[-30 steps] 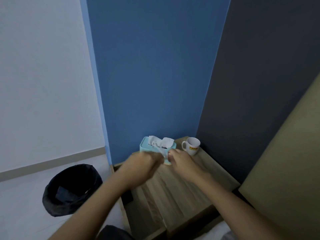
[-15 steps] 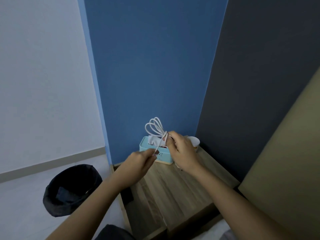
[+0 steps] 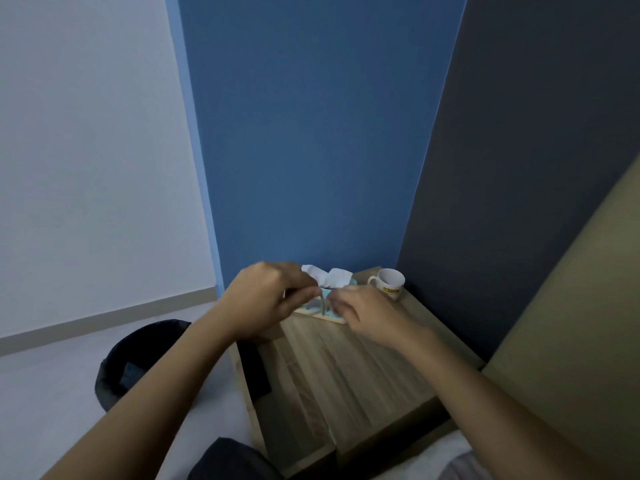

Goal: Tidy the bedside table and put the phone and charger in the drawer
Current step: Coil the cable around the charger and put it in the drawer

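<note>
Head view: both hands (image 3: 325, 299) pinch blurred cable (image 3: 322, 304) near table's (image 3: 346, 368) back edge; front half bare.

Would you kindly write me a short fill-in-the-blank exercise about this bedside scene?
1. The white mug stands in the table's far ____ corner.
2. On the floor left of the bedside table sits a black ____.
3. White tissue sticks out of a light ____ box behind the hands.

Missing words: right; bin; blue

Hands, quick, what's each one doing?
Left hand: closed, pinching the white cable.
Right hand: closed, pinching the same cable.
</note>
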